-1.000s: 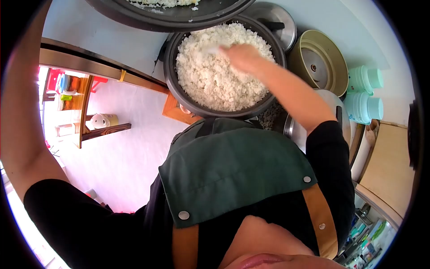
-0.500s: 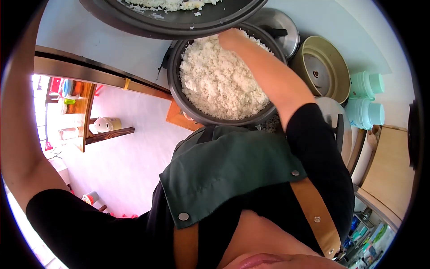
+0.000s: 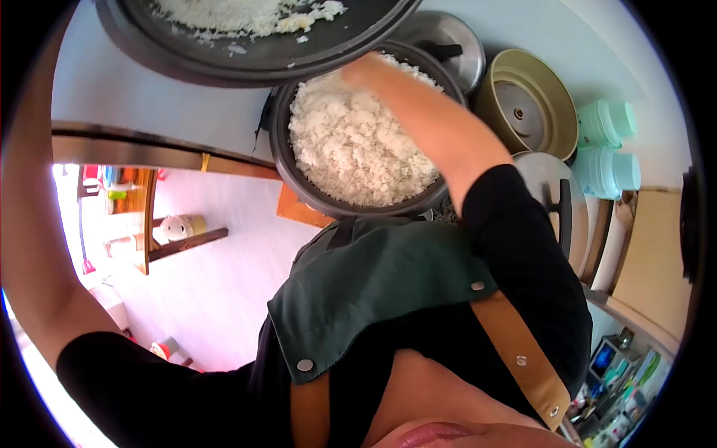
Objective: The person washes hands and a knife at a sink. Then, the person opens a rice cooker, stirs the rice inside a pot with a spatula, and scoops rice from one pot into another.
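Observation:
White rice (image 3: 355,153) fills a dark round pot (image 3: 283,157) in front of my body. My right hand (image 3: 361,72) is at the far side of this rice, with its fingers hidden near the rim of a second dark pan. That second pan (image 3: 187,60) is tilted above the pot's far left side and has loose rice (image 3: 246,16) on its inner surface. My left forearm rises along the left edge, but my left hand is out of frame. What my right hand holds, if anything, cannot be made out.
Right of the pot are a metal lid (image 3: 455,63), an empty olive-coloured pot (image 3: 549,82) and another lid (image 3: 534,175). Stacked turquoise cups (image 3: 597,123) stand farther right. A wooden table (image 3: 142,216) is at the left, beyond the counter edge.
My right hand has moved from mid-rice to the far side of the pot, and its fingers have gone out of sight. The upper pan has come lower and left, showing more of its rice.

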Action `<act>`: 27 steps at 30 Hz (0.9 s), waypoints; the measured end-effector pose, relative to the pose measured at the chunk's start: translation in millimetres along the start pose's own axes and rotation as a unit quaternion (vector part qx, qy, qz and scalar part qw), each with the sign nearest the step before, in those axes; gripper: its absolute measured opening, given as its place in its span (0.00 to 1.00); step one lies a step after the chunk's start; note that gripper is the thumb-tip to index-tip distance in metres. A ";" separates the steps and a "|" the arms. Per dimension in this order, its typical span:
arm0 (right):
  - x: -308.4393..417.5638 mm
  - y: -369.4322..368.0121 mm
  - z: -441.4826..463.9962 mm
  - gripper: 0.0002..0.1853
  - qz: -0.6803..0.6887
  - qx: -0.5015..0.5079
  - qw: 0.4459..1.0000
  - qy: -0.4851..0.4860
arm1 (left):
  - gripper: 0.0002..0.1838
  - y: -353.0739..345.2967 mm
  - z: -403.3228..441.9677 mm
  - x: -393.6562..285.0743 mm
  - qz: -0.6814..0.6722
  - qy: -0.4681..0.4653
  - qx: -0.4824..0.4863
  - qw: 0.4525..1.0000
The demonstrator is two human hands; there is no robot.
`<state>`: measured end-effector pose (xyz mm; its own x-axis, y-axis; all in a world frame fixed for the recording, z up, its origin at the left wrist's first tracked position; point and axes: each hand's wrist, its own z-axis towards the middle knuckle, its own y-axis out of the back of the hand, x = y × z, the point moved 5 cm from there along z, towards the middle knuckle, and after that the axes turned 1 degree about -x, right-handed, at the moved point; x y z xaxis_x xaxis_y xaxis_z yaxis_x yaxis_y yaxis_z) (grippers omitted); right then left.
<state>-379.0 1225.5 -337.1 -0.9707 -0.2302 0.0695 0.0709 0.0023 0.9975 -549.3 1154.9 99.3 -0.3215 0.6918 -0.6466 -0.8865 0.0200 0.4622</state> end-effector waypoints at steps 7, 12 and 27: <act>54.0 82.1 -124.6 0.20 0.174 0.148 0.973 -0.040 | 0.08 1.6 3.7 -1.7 -0.036 0.045 0.045 0.997; -85.1 46.1 -199.6 0.23 -0.044 0.105 0.993 -0.013 | 0.08 15.4 7.5 -0.8 -0.121 0.139 0.199 0.963; -105.0 41.5 -249.2 0.36 -0.112 0.039 0.993 0.012 | 0.08 31.8 -63.9 -41.1 -0.092 0.223 0.063 0.968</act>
<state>-216.9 1007.3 -306.5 -0.9540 -0.2576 -0.1534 -0.1649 0.0237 0.9860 -585.5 1081.0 101.9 -0.2982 0.2879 -0.9100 -0.9038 0.2213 0.3662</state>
